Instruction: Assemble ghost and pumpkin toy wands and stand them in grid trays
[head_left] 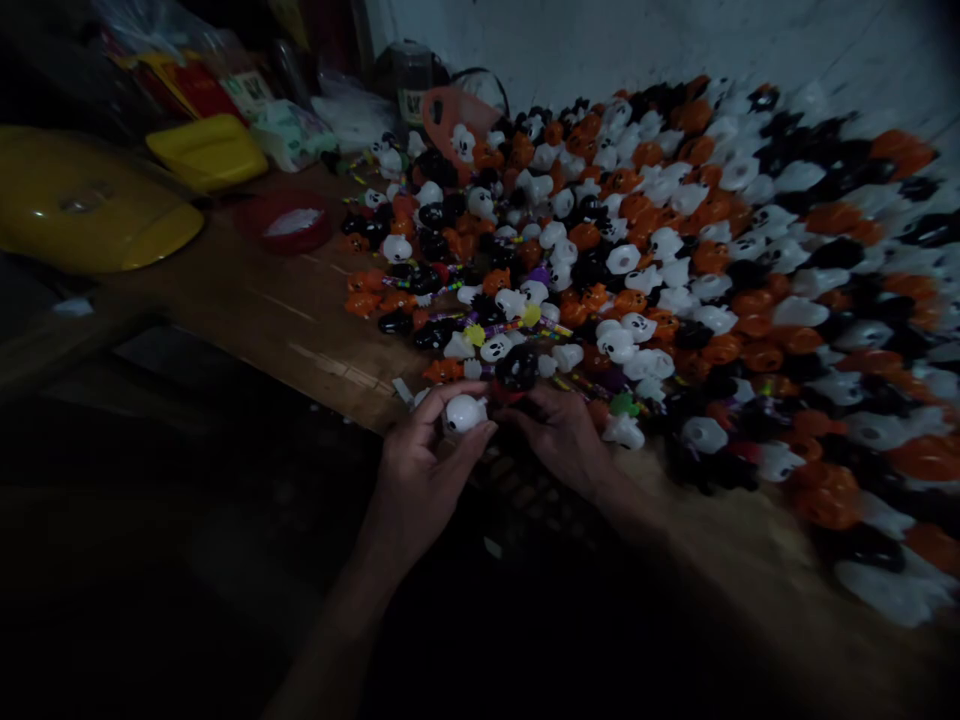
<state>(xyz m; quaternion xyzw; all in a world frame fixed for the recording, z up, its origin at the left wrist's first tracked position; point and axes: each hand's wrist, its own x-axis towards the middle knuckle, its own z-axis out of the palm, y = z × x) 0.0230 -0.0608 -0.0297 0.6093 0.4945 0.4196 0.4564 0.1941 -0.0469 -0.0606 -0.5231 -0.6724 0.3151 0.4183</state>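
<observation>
My left hand (pixel 429 455) is closed round a small white ghost figure (pixel 465 413), its thumb and forefinger on either side, near the front edge of the table. Just to the right, my right hand (pixel 562 430) has its fingers bent at a black figure (pixel 516 368) with red beneath it. Dim light hides whether the right fingers grip that figure. Beyond both hands spreads a large heap of white, orange and black figures (pixel 622 260). Thin sticks with coloured beads (pixel 517 325) lie among the nearer ones.
The wooden table (pixel 300 320) ends at a front edge left of my hands. On its left are a red bowl (pixel 292 222) with white contents, a yellow scoop-like container (pixel 208 152) and a large yellow object (pixel 82 200). Behind stand a pink basket (pixel 454 115) and a jar (pixel 412 80).
</observation>
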